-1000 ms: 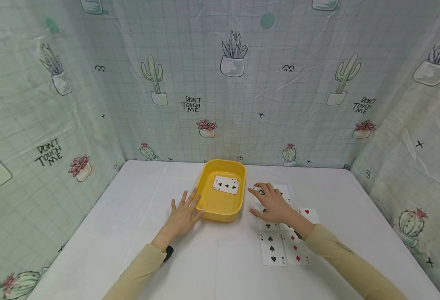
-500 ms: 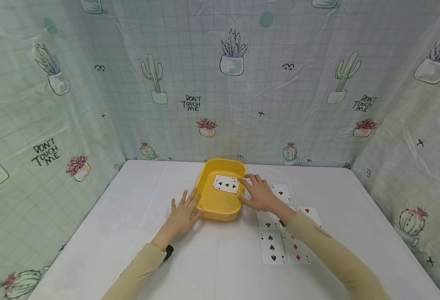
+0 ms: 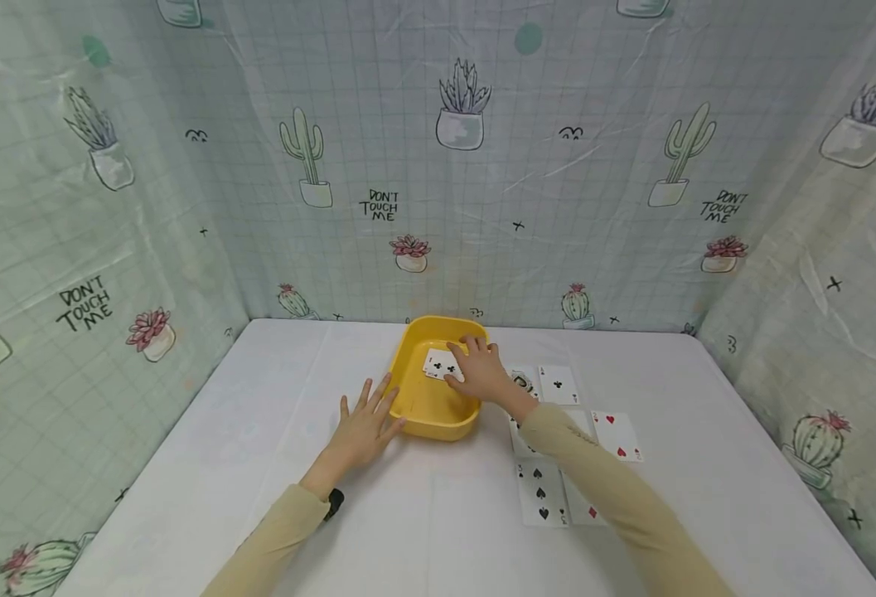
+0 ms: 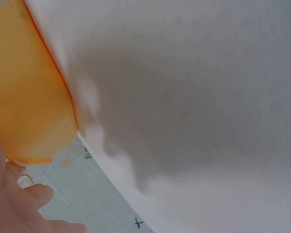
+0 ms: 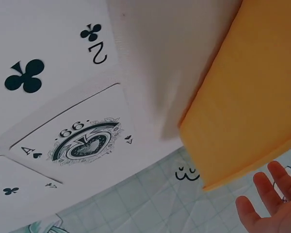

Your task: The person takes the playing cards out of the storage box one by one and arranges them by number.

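Observation:
A yellow plastic bin (image 3: 438, 431) stands on the white-covered table, with playing cards (image 3: 438, 363) lying face up inside, the top one showing clubs. My left hand (image 3: 355, 435), fingers spread and straight, touches the bin's left side. My right hand (image 3: 482, 373) reaches over the right rim, its fingers bent loosely and its thumb apart, close over the right end of those cards. It hides part of them. In the right wrist view several fingertips (image 5: 269, 187) show past the bin's wall, with no card visible among them.
Rows of face-up cards lie right of the bin: an ace of spades (image 5: 87, 141), ace of clubs (image 3: 558, 385), two of clubs (image 5: 26, 77), two of hearts (image 3: 617, 435), three of spades (image 3: 542, 495) and three of diamonds (image 3: 581, 502). The right sleeve (image 3: 602, 473) covers part of them. A patterned curtain (image 3: 460, 207) stands behind.
My right hand has moved left from above the laid-out cards, across the bin's right rim, to the cards inside. The ace of spades shows again. My left hand has stayed put.

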